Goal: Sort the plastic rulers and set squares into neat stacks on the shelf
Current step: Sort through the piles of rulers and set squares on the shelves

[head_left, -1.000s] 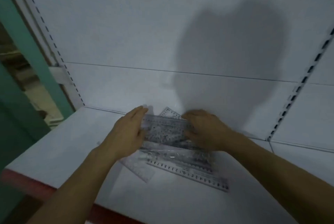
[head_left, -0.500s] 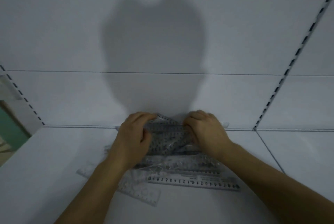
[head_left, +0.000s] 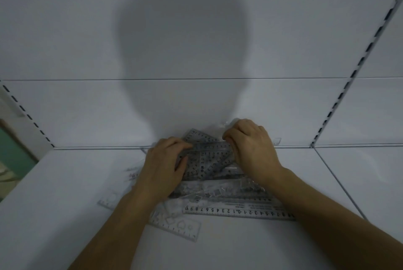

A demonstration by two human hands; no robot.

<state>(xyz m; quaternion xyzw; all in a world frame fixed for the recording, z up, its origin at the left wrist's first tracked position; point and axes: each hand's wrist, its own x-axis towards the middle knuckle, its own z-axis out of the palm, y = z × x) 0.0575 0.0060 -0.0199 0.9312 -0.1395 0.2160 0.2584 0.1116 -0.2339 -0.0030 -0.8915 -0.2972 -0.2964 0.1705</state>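
Hands: two, left hand (head_left: 162,166) and right hand (head_left: 253,148).
Shelf (head_left: 65,204): one, white.
Slotted uprights: two, left upright (head_left: 26,114) and right upright (head_left: 357,66).
Clear plastic rulers and set squares: one overlapping pile (head_left: 209,160); count cannot be told. Distinct pieces: one long numbered ruler (head_left: 237,213), one stencil ruler (head_left: 176,226).

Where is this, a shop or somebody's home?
Probably a shop or stockroom: a bare white shelf with slotted uprights like store racking, and both hands gripping a heap of clear rulers.
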